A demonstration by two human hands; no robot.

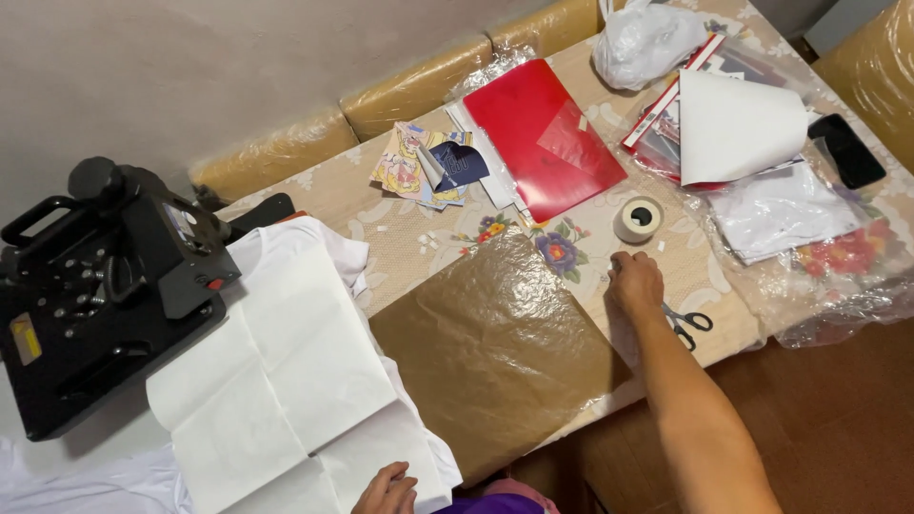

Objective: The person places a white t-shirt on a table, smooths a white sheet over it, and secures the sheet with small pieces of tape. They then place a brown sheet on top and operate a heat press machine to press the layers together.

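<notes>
Head view: right hand, fingers curled together, beside scissors; blades could nick it. Left hand presses paper, grip flat.

Floral-cloth bench — brown sheet, tape roll, scissors, red folder, heat press, white paper.

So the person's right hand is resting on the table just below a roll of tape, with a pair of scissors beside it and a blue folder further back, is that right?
Nearly. The head view shows the right hand on the table just below the roll of tape, with the scissors beside it, but the folder further back is red, not blue.
</notes>
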